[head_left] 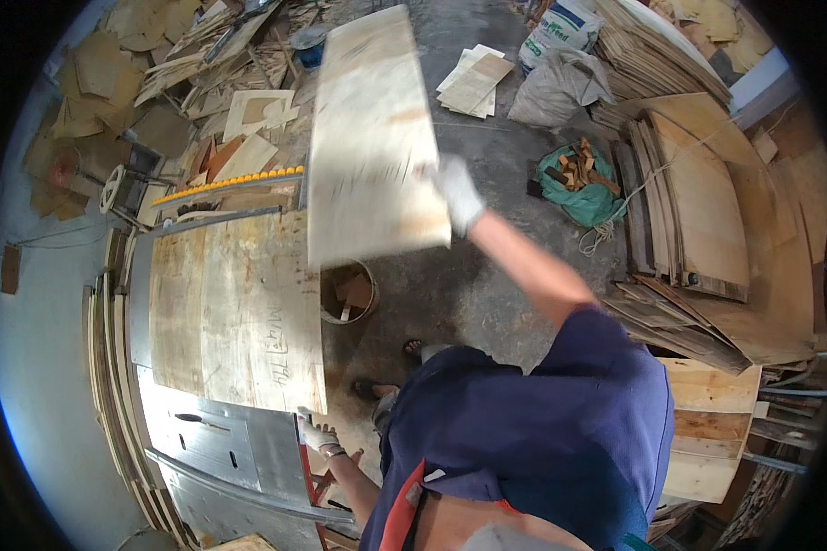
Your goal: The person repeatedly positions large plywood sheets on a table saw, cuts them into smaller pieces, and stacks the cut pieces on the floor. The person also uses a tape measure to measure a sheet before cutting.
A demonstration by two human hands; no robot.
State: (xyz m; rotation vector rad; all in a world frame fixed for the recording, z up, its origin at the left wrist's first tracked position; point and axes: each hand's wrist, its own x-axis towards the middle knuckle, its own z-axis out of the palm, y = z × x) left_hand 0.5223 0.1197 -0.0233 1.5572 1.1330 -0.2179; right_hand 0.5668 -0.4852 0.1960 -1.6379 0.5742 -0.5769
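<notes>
Near 12 o'clock, our right hand grips the pale board by its edge; our left hand, at 7, is unclenched. We best keep the board's far end from dipping.

Top centre, your right hand grips a blurred pale board while, lower left of centre, your left hand sits by a wooden panel!

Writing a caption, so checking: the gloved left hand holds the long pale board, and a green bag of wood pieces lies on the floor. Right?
Wrong hand: the head view shows the gloved right hand holding the long pale board. A green bag of wood pieces does lie on the floor.
</notes>
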